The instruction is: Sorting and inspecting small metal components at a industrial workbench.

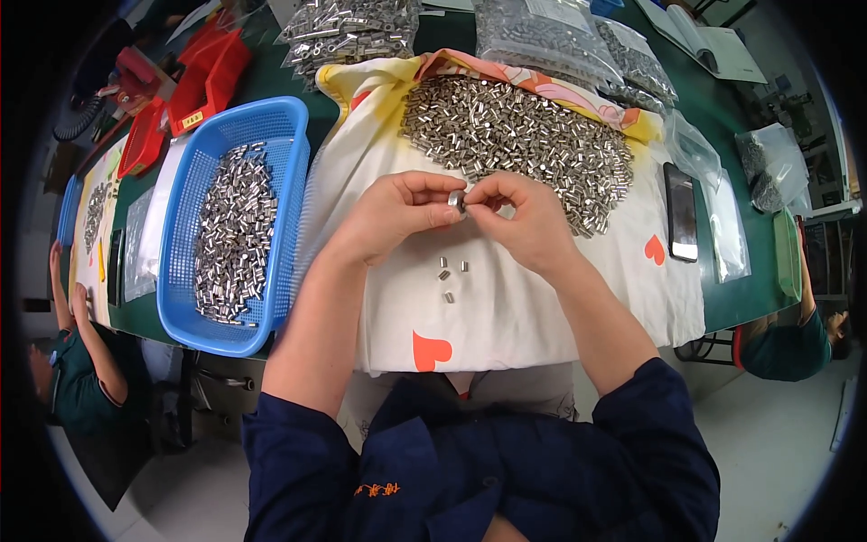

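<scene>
Above the middle of a white cloth [506, 325], my left hand [384, 217] pinches a small round metal part [457, 201] between thumb and fingers. My right hand [528, 221] is closed in a pinch against the right side of that part. Whether its fingertips also hold a small piece is hidden. Several loose metal cylinders [443, 275] lie on the cloth just below my hands. Beyond my fingers spreads a large heap of similar short, shiny metal cylinders [515, 131].
Left of my forearm stands a blue basket [168, 253] with more cylinders. Bags of metal parts [542, 36] line the far side, near red bins [206, 81]. A phone [681, 217] lies at the cloth's right edge. Other people [99, 361] sit at both sides.
</scene>
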### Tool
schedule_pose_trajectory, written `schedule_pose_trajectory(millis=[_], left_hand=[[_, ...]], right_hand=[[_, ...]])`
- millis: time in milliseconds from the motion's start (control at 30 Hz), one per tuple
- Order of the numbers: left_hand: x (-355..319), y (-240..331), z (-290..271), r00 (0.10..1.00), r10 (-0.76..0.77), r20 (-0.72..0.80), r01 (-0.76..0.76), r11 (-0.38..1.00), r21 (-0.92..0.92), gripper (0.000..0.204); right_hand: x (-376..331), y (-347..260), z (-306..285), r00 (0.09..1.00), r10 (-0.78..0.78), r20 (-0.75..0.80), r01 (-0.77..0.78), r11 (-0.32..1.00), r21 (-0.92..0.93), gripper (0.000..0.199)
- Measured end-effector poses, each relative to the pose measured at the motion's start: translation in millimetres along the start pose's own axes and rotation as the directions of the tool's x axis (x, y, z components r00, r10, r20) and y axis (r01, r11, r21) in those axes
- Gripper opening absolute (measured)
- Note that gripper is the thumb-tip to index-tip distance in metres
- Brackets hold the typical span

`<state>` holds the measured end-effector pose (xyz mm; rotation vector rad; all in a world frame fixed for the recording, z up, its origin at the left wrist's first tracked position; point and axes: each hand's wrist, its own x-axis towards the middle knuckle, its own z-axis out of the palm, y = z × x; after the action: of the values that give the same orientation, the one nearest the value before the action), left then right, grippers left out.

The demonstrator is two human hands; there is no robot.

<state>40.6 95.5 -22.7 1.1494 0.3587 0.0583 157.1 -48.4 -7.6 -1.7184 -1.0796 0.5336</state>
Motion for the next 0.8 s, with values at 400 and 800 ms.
schedule_pose_trajectory(millis=[400,800], left_hand=[[-1,-1,-1,1.000,0.023,-0.015,-0.021,0.991,0.135,0.033],[-9,3,1,0.979,-0.113,0.169,0.057,0.951,0.304,0.028]], right_hand=[[-1,-1,-6,0.995,-0.080,0.053,0.086,0.990,-0.112,0.012],[17,35,-7,0.962,-0.271,-0.032,0.206,0.797,-0.568,0.007]])
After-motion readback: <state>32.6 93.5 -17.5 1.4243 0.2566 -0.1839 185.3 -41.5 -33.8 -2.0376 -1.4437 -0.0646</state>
